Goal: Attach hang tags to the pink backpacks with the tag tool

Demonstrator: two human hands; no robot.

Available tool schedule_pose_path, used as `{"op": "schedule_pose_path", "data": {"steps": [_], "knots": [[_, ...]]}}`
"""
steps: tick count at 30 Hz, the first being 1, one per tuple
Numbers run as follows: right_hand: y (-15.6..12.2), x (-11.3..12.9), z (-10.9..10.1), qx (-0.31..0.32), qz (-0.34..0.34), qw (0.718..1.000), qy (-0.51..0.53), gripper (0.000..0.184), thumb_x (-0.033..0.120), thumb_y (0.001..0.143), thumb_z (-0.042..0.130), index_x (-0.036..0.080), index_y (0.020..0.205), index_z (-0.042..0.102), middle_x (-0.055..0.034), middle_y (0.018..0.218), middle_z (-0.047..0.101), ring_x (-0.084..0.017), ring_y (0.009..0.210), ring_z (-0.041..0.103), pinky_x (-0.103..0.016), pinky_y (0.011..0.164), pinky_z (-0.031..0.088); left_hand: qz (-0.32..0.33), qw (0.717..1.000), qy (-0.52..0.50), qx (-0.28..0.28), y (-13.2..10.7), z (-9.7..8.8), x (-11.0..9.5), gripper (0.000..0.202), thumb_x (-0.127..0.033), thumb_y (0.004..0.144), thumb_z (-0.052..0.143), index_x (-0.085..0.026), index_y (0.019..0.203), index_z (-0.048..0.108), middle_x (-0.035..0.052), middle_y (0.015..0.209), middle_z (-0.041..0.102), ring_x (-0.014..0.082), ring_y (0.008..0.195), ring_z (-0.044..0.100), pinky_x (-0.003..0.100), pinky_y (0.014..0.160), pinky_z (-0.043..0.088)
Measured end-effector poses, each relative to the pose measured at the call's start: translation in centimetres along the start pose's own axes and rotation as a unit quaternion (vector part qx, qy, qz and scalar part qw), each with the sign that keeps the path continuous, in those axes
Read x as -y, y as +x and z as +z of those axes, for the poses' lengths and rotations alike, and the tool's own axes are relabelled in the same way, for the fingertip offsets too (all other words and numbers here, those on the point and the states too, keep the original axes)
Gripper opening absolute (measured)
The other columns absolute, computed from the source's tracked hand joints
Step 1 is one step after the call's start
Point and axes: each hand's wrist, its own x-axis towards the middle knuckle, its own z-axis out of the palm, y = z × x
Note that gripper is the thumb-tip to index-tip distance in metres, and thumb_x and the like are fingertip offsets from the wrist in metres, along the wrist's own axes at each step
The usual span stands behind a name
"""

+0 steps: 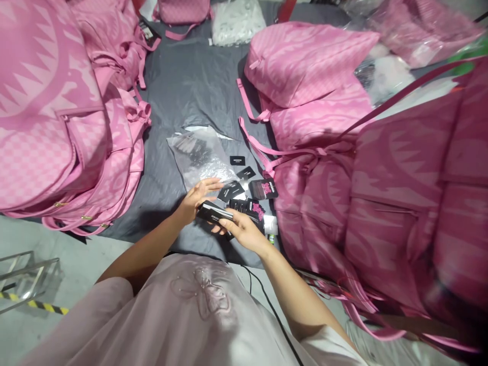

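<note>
My right hand (246,230) grips a small stack of black cards (212,213) with white print, thumb on top and fingertips showing below. My left hand (196,201) is at the stack's far left end, fingers stretched out and apart; whether its palm touches the cards is hard to tell. Just beyond the hands, loose black cards (231,191) lie scattered on the grey cloth (183,96). Among them is a black tag with pink print (264,189). A clear plastic bag (204,155) with dark contents lies behind my left hand.
Pink patterned backpacks (46,112) are piled at left, and more pink backpacks (389,193) crowd the right side, straps (263,150) trailing toward the cards. A clear-wrapped white bundle (238,23) and a small pink bag (183,11) sit at the back. A metal frame (30,277) stands lower left.
</note>
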Motion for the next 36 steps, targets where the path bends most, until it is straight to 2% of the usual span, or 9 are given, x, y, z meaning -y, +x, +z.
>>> {"op": "schedule_pose_path", "data": {"steps": [3, 8, 11, 15, 18, 21, 28, 33, 36], "knots": [[-0.1, -0.9, 0.8, -0.082, -0.012, 0.995, -0.059, 0.031, 0.049, 0.093, 0.054, 0.020, 0.103, 0.060, -0.0039, 0.074, 0.074, -0.020, 0.065, 0.070, -0.031, 0.063, 0.054, -0.040, 0.998, 0.014, 0.049, -1.3, 1.1, 0.1, 0.057, -0.065, 0.090, 0.057, -0.017, 0.118, 0.069, 0.0147, 0.125, 0.071, 0.0278, 0.116, 0.068, 0.041, 0.097, 0.056], [0.4, -1.4, 2.3, -0.218, -0.084, 0.951, -0.201, 0.019, 0.036, 0.093, 0.048, 0.021, 0.093, 0.059, -0.0018, 0.070, 0.069, -0.018, 0.059, 0.063, -0.029, 0.059, 0.048, 0.122, 0.972, 0.174, -0.099, -4.4, 5.4, 0.7, 0.042, -0.051, 0.096, 0.057, -0.019, 0.120, 0.069, 0.0115, 0.132, 0.069, 0.0250, 0.122, 0.066, 0.042, 0.109, 0.051], [0.5, -0.4, 1.4, -0.168, -0.092, 0.960, -0.202, 0.018, 0.037, 0.095, 0.048, 0.022, 0.093, 0.059, 0.0000, 0.070, 0.068, -0.017, 0.062, 0.064, -0.027, 0.063, 0.049, 0.130, 0.970, 0.164, -0.122, -4.5, 5.1, 0.6, 0.044, -0.052, 0.099, 0.050, -0.018, 0.120, 0.068, 0.0114, 0.131, 0.069, 0.0250, 0.120, 0.067, 0.043, 0.107, 0.054], [0.7, -0.1, -0.8, -0.056, -0.097, 0.949, -0.294, 0.016, 0.033, 0.097, 0.052, 0.022, 0.101, 0.064, -0.0046, 0.086, 0.074, -0.021, 0.079, 0.070, -0.030, 0.072, 0.051, 0.013, 0.979, 0.201, 0.043, -3.6, 0.6, 1.4, 0.057, -0.058, 0.098, 0.045, -0.019, 0.138, 0.058, 0.0123, 0.140, 0.063, 0.0266, 0.127, 0.064, 0.043, 0.106, 0.055], [2.2, -2.5, -1.4, -0.041, -0.098, 0.940, -0.323, 0.011, 0.026, 0.092, 0.058, 0.024, 0.099, 0.067, -0.0064, 0.099, 0.075, -0.023, 0.092, 0.071, -0.033, 0.081, 0.053, -0.030, 0.956, 0.282, 0.073, -3.6, -1.8, 4.3, 0.060, -0.038, 0.085, 0.071, -0.017, 0.140, 0.058, 0.0117, 0.134, 0.068, 0.0277, 0.123, 0.066, 0.042, 0.108, 0.054], [4.8, -6.9, -1.3, -0.083, -0.089, 0.941, -0.316, 0.021, 0.021, 0.086, 0.063, 0.023, 0.106, 0.068, -0.0102, 0.113, 0.073, -0.027, 0.109, 0.067, -0.043, 0.097, 0.051, -0.057, 0.938, 0.341, -0.018, -3.6, -1.6, 9.1, 0.049, -0.025, 0.093, 0.058, -0.014, 0.140, 0.058, 0.0146, 0.134, 0.067, 0.0281, 0.127, 0.064, 0.047, 0.116, 0.046], [7.7, -17.0, -0.2, -0.217, -0.041, 0.940, -0.259, 0.042, 0.030, 0.095, 0.045, 0.018, 0.133, 0.057, -0.0163, 0.136, 0.063, -0.024, 0.124, 0.060, -0.047, 0.110, 0.048, -0.109, 0.884, 0.427, -0.156, -2.5, 0.4, 17.9, 0.073, -0.022, 0.085, 0.064, -0.016, 0.153, 0.038, 0.0156, 0.168, 0.022, 0.0329, 0.159, 0.006, 0.062, 0.128, 0.006], [7.5, -18.8, 0.6, -0.245, -0.044, 0.949, -0.195, 0.051, 0.043, 0.096, 0.050, 0.018, 0.141, 0.051, -0.0162, 0.143, 0.058, -0.024, 0.124, 0.061, -0.046, 0.109, 0.049, 0.025, 0.958, 0.273, -0.080, -2.9, -2.0, 19.1, 0.067, -0.047, 0.098, 0.044, -0.018, 0.158, 0.030, 0.0116, 0.165, 0.031, 0.0209, 0.156, 0.026, 0.042, 0.130, 0.020], [7.5, -17.5, 0.6, -0.294, -0.077, 0.937, -0.174, 0.054, 0.048, 0.101, 0.042, 0.021, 0.148, 0.044, -0.0151, 0.148, 0.052, -0.025, 0.134, 0.055, -0.051, 0.116, 0.042, 0.045, 0.983, 0.144, -0.106, -2.6, -2.4, 19.3, 0.071, -0.061, 0.101, 0.031, -0.020, 0.159, 0.028, 0.0112, 0.163, 0.036, 0.0195, 0.153, 0.033, 0.039, 0.129, 0.024]]}}
